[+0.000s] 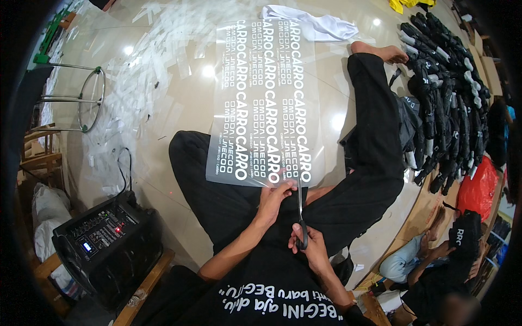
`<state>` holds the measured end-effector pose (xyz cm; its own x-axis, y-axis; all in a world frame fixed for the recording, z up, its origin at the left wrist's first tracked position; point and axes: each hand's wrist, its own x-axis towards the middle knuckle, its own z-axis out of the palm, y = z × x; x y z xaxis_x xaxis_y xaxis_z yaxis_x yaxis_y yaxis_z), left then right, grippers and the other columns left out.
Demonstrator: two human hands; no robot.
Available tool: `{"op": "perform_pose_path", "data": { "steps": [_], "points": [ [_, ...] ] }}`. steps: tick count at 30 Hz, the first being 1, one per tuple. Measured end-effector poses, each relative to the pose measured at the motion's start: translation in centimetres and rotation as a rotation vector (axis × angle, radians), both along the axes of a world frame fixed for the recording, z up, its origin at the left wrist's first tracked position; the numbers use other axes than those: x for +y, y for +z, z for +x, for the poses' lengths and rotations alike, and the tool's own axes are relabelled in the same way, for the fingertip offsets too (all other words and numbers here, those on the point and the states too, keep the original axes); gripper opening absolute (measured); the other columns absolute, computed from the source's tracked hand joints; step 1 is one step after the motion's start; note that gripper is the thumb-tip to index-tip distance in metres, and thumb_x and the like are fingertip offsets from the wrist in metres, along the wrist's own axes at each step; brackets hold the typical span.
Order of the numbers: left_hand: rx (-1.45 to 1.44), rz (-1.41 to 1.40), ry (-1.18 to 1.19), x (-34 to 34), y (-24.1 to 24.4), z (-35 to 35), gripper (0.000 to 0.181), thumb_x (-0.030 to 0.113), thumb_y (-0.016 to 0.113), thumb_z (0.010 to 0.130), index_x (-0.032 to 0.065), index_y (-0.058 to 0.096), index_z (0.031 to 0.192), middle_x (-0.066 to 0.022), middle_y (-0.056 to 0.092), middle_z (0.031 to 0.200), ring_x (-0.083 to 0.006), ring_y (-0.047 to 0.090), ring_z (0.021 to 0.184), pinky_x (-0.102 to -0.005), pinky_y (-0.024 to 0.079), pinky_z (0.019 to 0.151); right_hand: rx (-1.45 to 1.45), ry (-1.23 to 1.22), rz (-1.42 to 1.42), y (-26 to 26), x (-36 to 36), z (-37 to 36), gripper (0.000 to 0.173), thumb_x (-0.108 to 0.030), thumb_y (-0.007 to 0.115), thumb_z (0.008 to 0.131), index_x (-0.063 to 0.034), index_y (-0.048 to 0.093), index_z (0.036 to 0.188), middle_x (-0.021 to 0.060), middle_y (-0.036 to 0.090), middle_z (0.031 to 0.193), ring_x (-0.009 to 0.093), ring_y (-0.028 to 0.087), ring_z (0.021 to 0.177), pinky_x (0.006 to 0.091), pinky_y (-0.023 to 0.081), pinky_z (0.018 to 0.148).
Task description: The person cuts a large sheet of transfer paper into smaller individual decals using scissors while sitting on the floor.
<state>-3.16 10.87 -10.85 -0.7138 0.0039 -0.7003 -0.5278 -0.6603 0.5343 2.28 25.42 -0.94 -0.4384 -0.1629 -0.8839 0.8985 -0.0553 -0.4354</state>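
Note:
A clear plastic transfer sheet (261, 93) printed with rows of white lettering lies over my lap and the tiled floor. My left hand (274, 203) pinches its near edge between thumb and fingers. In my right hand (312, 244) is a pair of scissors (301, 220) with black handles. The scissor blades point away from me and reach the near edge of the sheet, between a column of small lettering and the large lettering at the right. How far apart the blades are is hard to tell.
Clear film strips (126, 81) litter the floor at left. A white cloth (326, 26) touches the sheet's far end. A black speaker (110, 240) stands at lower left. Black folded umbrella-like bundles (444, 102) are piled at right, near a red plastic bag (477, 189). Another person (432, 269) sits at lower right.

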Motion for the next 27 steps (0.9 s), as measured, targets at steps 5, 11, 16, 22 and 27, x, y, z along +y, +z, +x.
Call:
{"op": "perform_pose_path", "data": {
  "steps": [5, 11, 16, 22, 27],
  "points": [
    [0.015, 0.049, 0.028, -0.08, -0.67, 0.21, 0.048, 0.011, 0.054, 0.094, -0.0010, 0.045, 0.140, -0.0094, 0.069, 0.104, -0.0163, 0.064, 0.092, -0.0291, 0.048, 0.080, -0.006, -0.022, -0.017, 0.05, -0.07, -0.05, 0.043, -0.043, 0.065, 0.095, 0.0000, 0.062, 0.088, 0.0072, 0.062, 0.068, 0.011, 0.054, 0.054, 0.0241, 0.042, 0.053],
    [0.030, 0.066, 0.033, -0.11, -0.61, 0.24, 0.051, 0.015, 0.046, 0.096, -0.0031, 0.041, 0.143, -0.0108, 0.069, 0.104, -0.0181, 0.064, 0.093, -0.0303, 0.047, 0.082, 0.005, -0.017, -0.007, -0.48, 0.02, 0.21, 0.043, -0.043, 0.065, 0.095, -0.0007, 0.061, 0.088, 0.0071, 0.062, 0.068, 0.011, 0.053, 0.053, 0.0237, 0.041, 0.052],
    [0.027, 0.068, 0.020, -0.27, -0.70, 0.17, 0.055, 0.011, 0.047, 0.092, -0.0038, 0.039, 0.144, -0.0146, 0.067, 0.109, -0.0211, 0.063, 0.097, -0.0333, 0.046, 0.084, 0.014, 0.007, 0.001, -0.53, 0.06, 0.13, 0.045, -0.045, 0.065, 0.094, -0.0011, 0.061, 0.086, 0.0068, 0.062, 0.067, 0.010, 0.053, 0.052, 0.0233, 0.040, 0.051],
    [0.039, 0.067, 0.021, -0.24, -1.05, 0.37, 0.055, 0.012, 0.047, 0.093, -0.0043, 0.038, 0.145, -0.0145, 0.067, 0.109, -0.0207, 0.063, 0.096, -0.0328, 0.046, 0.084, 0.019, 0.012, 0.006, -0.51, 0.01, 0.09, 0.046, -0.046, 0.065, 0.095, -0.0012, 0.061, 0.085, 0.0065, 0.062, 0.067, 0.010, 0.053, 0.053, 0.0233, 0.040, 0.052],
    [0.043, 0.035, 0.014, -0.12, -0.88, 0.29, 0.052, 0.014, 0.043, 0.095, -0.0035, 0.039, 0.144, -0.0121, 0.069, 0.106, -0.0185, 0.065, 0.094, -0.0301, 0.048, 0.082, 0.023, 0.016, 0.005, -0.66, 0.08, 0.17, 0.046, -0.046, 0.064, 0.095, -0.0010, 0.061, 0.086, 0.0065, 0.062, 0.067, 0.010, 0.053, 0.053, 0.0234, 0.041, 0.053]
  ]
}}
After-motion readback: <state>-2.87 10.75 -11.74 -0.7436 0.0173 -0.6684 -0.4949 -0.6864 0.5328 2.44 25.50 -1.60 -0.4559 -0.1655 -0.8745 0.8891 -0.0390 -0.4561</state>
